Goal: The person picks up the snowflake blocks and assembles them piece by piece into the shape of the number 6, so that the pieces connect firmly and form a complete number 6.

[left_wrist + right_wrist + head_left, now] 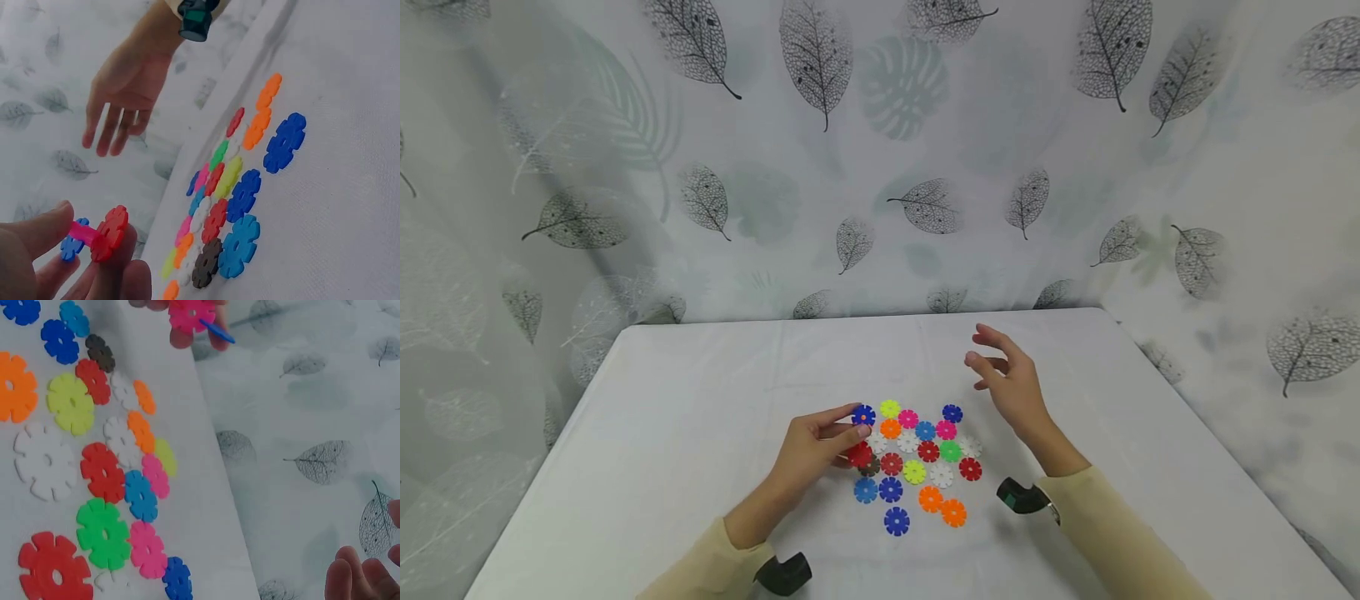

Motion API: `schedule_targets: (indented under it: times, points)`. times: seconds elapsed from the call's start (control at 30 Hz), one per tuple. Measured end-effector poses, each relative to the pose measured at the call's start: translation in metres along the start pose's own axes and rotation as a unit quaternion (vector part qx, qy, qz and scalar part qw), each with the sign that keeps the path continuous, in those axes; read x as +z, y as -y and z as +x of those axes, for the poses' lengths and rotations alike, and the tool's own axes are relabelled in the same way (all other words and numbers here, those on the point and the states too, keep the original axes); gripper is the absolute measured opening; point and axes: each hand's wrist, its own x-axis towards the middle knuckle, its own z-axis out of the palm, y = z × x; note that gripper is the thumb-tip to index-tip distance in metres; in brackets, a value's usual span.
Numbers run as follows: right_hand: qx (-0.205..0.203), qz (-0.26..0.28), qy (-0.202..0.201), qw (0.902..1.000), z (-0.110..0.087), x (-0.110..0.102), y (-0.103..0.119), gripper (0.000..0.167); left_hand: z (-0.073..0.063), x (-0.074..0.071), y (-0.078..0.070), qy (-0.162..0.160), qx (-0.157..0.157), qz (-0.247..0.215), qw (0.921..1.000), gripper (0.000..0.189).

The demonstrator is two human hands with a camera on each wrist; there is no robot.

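My left hand (812,446) is raised over the left side of the scattered discs. Its thumb and fingers pinch a small joined piece of notched plastic snowflake discs. In the left wrist view, the piece has a red disc (114,232) and a blue disc (70,249), with a pink disc (85,233) edge-on between them. To the right, my right hand (1017,390) hovers above the table with fingers apart and loosely bent, holding nothing. Only some of its fingertips (350,575) show in the right wrist view.
Loose discs lie flat on the white-covered table (700,392), among them orange discs (953,512), a green disc (951,451), a yellow disc (914,472) and a dark blue disc (897,522). Some touch or overlap. A leaf-patterned curtain (880,167) hangs behind the far edge.
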Motion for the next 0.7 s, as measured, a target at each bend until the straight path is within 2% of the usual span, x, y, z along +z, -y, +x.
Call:
schedule_targets:
  times: [0.2,0.33,0.43,0.53,0.7]
  points:
    - [0.065,-0.024,0.009,0.9976,0.002,-0.008,-0.020,0.059,0.000,-0.002,-0.002,-0.004,-0.017,-0.024,0.9996,0.052]
    - [0.113,-0.061,0.036,0.9911,0.000,-0.014,-0.029,0.058,0.000,-0.002,-0.002,-0.008,-0.023,-0.033,0.9992,0.051]
    - [0.139,-0.089,0.072,0.9836,-0.003,-0.020,-0.034,0.054,0.001,-0.003,-0.001,-0.015,-0.025,-0.038,0.9988,0.053]
    - [0.147,-0.119,0.120,0.9746,-0.007,-0.025,-0.037,0.046,0.001,-0.003,0.000,-0.019,-0.026,-0.045,0.9985,0.054]
    - [0.158,-0.157,0.207,0.9526,-0.014,-0.027,-0.038,0.030,0.001,-0.004,0.000,-0.021,-0.028,-0.051,0.9981,0.055]
